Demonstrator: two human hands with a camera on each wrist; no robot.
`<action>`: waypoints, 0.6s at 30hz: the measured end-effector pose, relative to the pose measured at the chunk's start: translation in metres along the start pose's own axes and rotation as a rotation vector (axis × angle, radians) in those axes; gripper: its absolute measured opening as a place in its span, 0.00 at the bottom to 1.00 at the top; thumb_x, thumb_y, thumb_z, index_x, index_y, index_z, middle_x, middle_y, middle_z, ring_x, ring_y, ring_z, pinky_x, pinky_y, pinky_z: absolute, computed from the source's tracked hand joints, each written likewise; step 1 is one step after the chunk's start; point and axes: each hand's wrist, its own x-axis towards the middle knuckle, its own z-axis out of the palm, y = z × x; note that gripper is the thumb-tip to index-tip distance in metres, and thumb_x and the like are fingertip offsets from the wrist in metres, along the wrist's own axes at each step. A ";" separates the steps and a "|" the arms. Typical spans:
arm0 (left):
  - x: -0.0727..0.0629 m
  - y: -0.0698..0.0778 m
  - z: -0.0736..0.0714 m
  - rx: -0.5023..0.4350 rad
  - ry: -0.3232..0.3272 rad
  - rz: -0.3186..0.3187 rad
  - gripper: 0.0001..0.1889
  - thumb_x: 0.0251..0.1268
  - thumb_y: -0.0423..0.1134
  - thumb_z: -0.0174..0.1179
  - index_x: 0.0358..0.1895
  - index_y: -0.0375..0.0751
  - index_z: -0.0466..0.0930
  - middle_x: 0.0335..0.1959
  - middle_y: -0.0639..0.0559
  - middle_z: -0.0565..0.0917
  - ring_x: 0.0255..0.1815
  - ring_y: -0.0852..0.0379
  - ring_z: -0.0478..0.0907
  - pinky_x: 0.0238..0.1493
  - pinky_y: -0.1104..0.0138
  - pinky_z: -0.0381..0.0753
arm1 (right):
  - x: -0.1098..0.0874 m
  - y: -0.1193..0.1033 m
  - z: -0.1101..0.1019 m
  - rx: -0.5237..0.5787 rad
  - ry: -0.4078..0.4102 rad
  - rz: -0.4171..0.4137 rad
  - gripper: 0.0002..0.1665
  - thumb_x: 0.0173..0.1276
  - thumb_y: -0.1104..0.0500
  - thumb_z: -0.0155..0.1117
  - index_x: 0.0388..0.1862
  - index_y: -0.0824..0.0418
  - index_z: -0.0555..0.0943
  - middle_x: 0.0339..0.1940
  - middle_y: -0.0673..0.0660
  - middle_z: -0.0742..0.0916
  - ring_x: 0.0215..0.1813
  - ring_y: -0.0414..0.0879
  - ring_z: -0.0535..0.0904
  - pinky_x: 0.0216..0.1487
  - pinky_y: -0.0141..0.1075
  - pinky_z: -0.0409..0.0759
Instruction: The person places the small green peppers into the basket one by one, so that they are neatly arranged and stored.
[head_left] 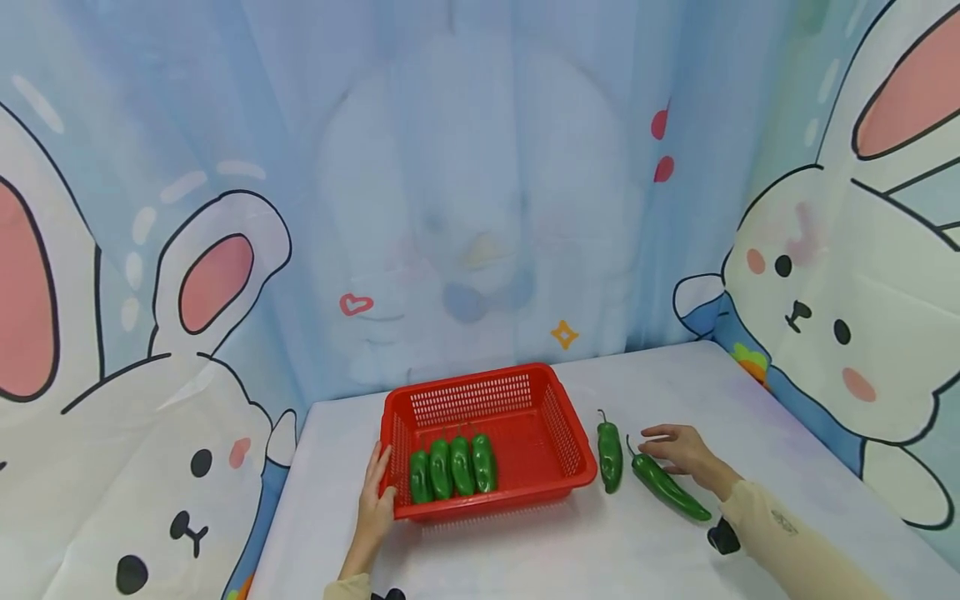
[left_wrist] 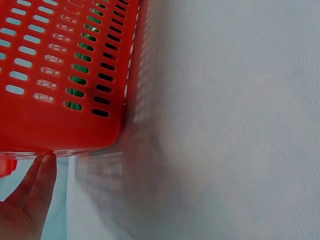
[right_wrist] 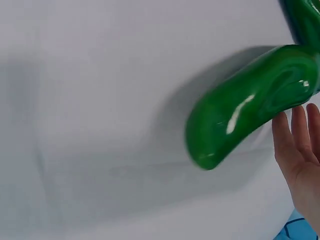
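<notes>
A red plastic basket (head_left: 510, 502) with slotted walls stands on the table, with several green peppers (head_left: 461, 467) side by side in its left part. My left hand (head_left: 372, 500) rests against the basket's left side; in the left wrist view its straight fingers (left_wrist: 45, 182) touch the outer wall. To the right of the basket lie two more green peppers, one nearly upright in view (head_left: 610, 457) and a longer slanted one (head_left: 670, 486). My right hand (head_left: 686, 454) is at the slanted pepper's far side, fingers loosely extended near its stem end. Whether they touch it, I cannot tell.
A white cloth covers the table (head_left: 517, 567). Blue curtains (head_left: 480, 167) printed with cartoon rabbits hang behind it and at both sides. A small black device (head_left: 723, 537) sits at my right wrist.
</notes>
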 end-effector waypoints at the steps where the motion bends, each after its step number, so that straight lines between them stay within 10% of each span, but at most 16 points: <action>1: 0.001 -0.006 0.001 0.004 0.002 0.003 0.34 0.58 0.15 0.44 0.72 0.26 0.60 0.78 0.33 0.51 0.78 0.33 0.45 0.70 0.40 0.52 | -0.001 0.002 0.000 0.000 -0.005 -0.004 0.32 0.70 0.56 0.63 0.64 0.76 0.70 0.54 0.72 0.82 0.51 0.60 0.81 0.52 0.56 0.79; 7: 0.004 -0.027 0.004 0.021 0.016 -0.002 0.35 0.59 0.16 0.45 0.74 0.30 0.60 0.79 0.36 0.50 0.79 0.36 0.44 0.71 0.41 0.52 | -0.001 0.008 0.002 -0.006 -0.013 -0.017 0.31 0.67 0.59 0.66 0.62 0.77 0.71 0.53 0.73 0.81 0.48 0.56 0.82 0.52 0.57 0.79; 18: -0.004 0.016 -0.002 0.013 -0.003 -0.013 0.32 0.59 0.17 0.44 0.71 0.24 0.61 0.77 0.31 0.51 0.77 0.32 0.45 0.71 0.41 0.51 | 0.003 0.018 0.006 -0.056 0.016 -0.020 0.27 0.64 0.62 0.67 0.58 0.75 0.76 0.49 0.72 0.84 0.43 0.52 0.83 0.42 0.46 0.83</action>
